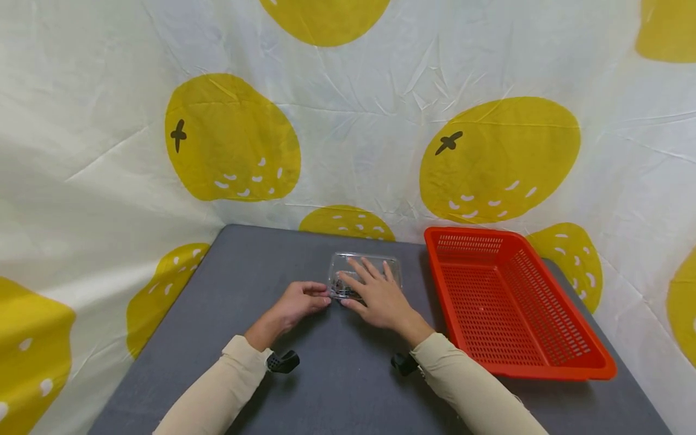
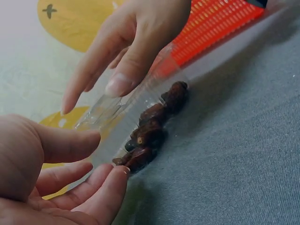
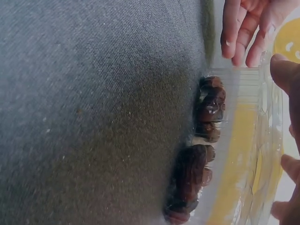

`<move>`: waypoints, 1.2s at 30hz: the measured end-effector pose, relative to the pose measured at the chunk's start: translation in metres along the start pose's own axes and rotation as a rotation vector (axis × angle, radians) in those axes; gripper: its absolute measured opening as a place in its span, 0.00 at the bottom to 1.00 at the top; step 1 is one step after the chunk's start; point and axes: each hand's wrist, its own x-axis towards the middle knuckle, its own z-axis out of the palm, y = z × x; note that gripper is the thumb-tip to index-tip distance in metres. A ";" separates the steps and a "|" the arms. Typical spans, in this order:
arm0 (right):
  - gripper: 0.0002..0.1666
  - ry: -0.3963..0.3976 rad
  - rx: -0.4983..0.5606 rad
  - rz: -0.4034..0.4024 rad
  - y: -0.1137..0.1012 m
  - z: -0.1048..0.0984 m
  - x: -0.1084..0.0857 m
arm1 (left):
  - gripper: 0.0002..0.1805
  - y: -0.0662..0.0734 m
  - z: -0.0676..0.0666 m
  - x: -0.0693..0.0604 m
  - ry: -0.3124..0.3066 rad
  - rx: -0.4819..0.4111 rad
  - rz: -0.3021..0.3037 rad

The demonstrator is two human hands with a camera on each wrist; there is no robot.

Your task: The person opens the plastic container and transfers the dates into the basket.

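Note:
A clear plastic box (image 1: 338,264) lies on the grey table. Several dark brown, wrinkled dates (image 2: 151,133) sit along its bottom, seen through the wall in both wrist views. Over the lid my right hand (image 1: 377,294) is spread, its fingers straight and apart, the thumb near the front edge. At the box's left front corner is my left hand (image 1: 299,300), thumb and fingers apart, fingertips touching or very near the plastic. Whether the lid is fully pressed down cannot be told.
A red perforated plastic basket (image 1: 497,302) stands on the table (image 1: 348,386) to the right of the box. Behind and beside the table hangs a white cloth (image 1: 359,163) printed with yellow fruit.

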 end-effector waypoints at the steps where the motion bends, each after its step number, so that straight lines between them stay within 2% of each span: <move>1: 0.36 0.007 0.001 -0.013 0.000 0.001 0.001 | 0.23 0.000 0.000 0.000 0.001 -0.029 -0.006; 10: 0.28 0.077 0.089 -0.124 -0.002 0.009 0.010 | 0.17 -0.005 0.006 0.003 -0.015 -0.310 -0.036; 15: 0.23 0.097 0.121 -0.157 -0.002 0.011 0.014 | 0.14 -0.005 0.011 0.003 -0.003 -0.406 -0.047; 19: 0.19 0.130 0.138 -0.177 -0.002 0.013 0.015 | 0.14 -0.005 0.013 0.004 0.020 -0.434 -0.058; 25: 0.17 0.162 0.168 -0.166 -0.004 0.016 0.017 | 0.15 -0.005 0.015 0.005 0.047 -0.428 -0.072; 36: 0.12 0.204 0.177 -0.120 -0.007 0.020 0.020 | 0.08 -0.008 0.020 0.009 0.096 -0.441 -0.081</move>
